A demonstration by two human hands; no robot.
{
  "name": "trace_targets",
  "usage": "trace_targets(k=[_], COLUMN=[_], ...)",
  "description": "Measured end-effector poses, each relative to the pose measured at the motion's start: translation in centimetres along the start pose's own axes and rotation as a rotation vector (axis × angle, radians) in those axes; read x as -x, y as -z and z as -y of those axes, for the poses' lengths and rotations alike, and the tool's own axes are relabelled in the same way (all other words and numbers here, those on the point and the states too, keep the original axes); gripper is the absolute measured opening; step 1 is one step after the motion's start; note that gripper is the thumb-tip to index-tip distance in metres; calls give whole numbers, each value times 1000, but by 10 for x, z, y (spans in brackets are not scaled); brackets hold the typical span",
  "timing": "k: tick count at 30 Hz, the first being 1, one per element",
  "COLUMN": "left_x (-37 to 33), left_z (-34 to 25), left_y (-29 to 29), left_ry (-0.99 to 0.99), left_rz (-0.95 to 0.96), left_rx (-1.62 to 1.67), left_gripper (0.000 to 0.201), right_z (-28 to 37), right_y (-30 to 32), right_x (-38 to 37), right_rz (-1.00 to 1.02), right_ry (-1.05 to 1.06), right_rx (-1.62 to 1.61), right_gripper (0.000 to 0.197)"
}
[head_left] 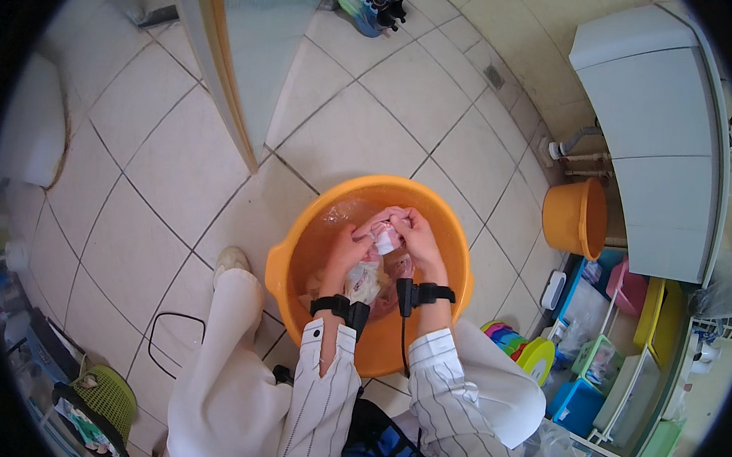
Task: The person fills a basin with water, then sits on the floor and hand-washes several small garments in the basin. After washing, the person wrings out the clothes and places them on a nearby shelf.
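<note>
A large orange basin (288,257) with water stands on the tiled floor in front of me. A wet pale pink and white garment (369,280) lies in it, partly bunched up between my hands. My left hand (350,248) grips one side of the bunched cloth. My right hand (414,231) grips the other side, close against the left hand. Both hands are over the middle of the basin. Each wrist carries a black band with a small device.
A smaller orange bucket (578,216) stands to the right by a white cabinet (656,136). Coloured bins and a rack (615,366) fill the lower right. A door edge (225,80) is at the upper left, a green basket (102,397) at the lower left.
</note>
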State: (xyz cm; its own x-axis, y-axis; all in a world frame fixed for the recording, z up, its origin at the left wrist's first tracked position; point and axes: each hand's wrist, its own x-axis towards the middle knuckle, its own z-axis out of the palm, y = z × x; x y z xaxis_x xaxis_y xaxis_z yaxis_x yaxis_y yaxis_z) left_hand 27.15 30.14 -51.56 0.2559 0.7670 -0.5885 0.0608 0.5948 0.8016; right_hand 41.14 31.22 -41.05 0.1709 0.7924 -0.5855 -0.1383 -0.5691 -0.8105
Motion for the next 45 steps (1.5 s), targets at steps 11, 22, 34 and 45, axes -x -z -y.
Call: trace_targets(k=[11,22,34,45], left_x=[21,12,0,-12], left_z=[14,14,13,6], left_y=[17,2,1,-18], left_ry=[30,94,63,252], left_rz=[-376,-493,-297,-48], left_rx=[-772,-841,77,439], left_gripper=[35,34,37,40], right_z=[-132,-132,-121,-81], right_y=[-26,16,-20,-38], right_x=[-49,-65,-49,-38], right_rz=[-344,-265,-242,-180], right_ry=[321,56,76,163], right_rx=[1111,742,779,680], right_gripper=[32,50,32,43])
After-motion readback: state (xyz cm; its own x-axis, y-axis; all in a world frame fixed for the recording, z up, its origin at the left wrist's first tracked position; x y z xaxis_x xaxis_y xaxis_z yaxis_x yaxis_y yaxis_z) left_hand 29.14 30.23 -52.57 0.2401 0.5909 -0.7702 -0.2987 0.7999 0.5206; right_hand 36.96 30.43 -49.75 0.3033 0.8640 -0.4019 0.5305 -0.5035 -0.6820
